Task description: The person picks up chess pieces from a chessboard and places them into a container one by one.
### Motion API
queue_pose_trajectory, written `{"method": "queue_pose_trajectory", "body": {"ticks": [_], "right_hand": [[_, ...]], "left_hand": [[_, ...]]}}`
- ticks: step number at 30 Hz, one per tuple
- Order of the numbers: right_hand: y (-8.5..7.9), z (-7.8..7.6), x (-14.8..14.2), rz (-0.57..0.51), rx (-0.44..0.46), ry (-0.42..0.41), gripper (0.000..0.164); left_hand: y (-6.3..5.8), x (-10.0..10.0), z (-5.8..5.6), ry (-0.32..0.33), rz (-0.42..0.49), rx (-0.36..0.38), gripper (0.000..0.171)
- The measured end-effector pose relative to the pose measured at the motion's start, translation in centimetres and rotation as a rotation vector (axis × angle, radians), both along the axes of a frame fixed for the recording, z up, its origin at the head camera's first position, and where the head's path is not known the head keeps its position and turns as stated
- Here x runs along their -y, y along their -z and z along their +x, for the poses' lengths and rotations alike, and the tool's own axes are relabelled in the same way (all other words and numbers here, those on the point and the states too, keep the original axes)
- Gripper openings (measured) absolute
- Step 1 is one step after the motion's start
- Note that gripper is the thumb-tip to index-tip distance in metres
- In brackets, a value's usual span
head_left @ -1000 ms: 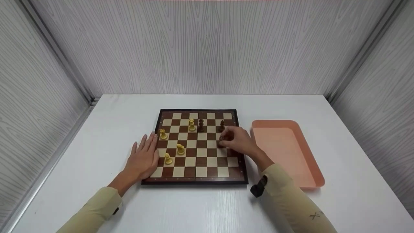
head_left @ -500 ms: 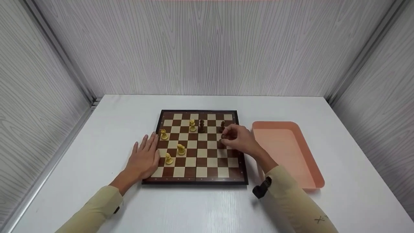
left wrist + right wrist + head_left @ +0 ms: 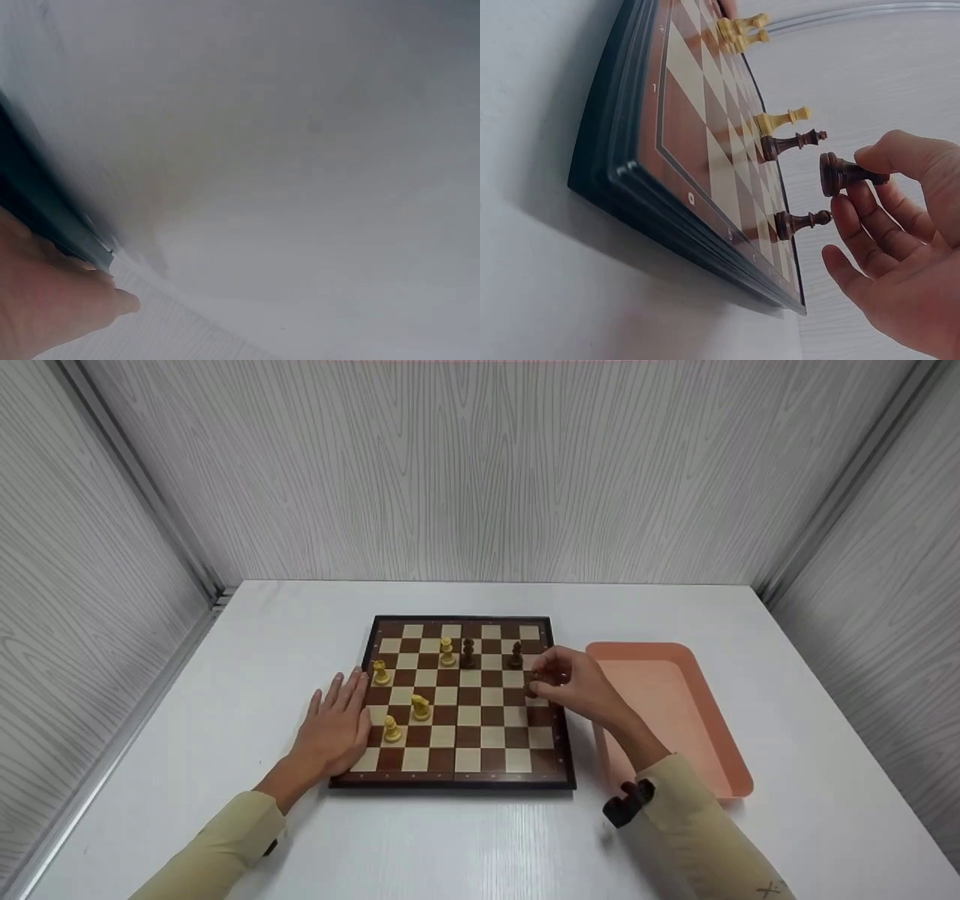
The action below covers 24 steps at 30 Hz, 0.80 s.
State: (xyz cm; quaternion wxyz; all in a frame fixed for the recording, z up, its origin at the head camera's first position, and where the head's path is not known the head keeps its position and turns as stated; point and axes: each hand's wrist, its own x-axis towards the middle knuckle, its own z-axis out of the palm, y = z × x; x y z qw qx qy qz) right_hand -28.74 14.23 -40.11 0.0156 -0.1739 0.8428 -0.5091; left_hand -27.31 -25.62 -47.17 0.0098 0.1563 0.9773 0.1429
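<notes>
In the head view, my right hand [image 3: 581,686] pinches a dark brown chess piece [image 3: 836,174] over the right side of the chessboard [image 3: 480,739]. The right wrist view shows its base off the squares; my thumb and fingers cover its top. My left hand [image 3: 331,731] lies flat with straight fingers against the board's left edge. Two dark pieces, a tall one [image 3: 468,654] and a shorter one [image 3: 516,656], stand towards the back. Among the yellow pieces are a tall one [image 3: 447,652], a rook [image 3: 381,673], a knight [image 3: 421,707] and a pawn [image 3: 392,729].
To the right of the board stands a pink tray [image 3: 697,690], partly behind my right forearm. Board and tray sit on a white table [image 3: 300,615] with wood-grain panels [image 3: 480,472] behind and on both sides.
My right hand has lifted the dark chess piece and shifted it to the right, towards the board's edge. My left hand stays at the left edge.
</notes>
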Motion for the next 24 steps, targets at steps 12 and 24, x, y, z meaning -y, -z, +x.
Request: {"method": "queue_pose_trajectory", "body": {"ticks": [12,24], "right_hand": [[-1.3,0.7,-2.5,-0.017,-0.012,0.059,0.023],[-1.5,1.3,-5.8,-0.103,0.021,0.072,0.023]], "left_hand": [[-0.3,0.1,0.0,-0.001,0.000,-0.013,0.060],[-0.2,0.0,0.1,-0.002,0.001,-0.013,0.060]]}}
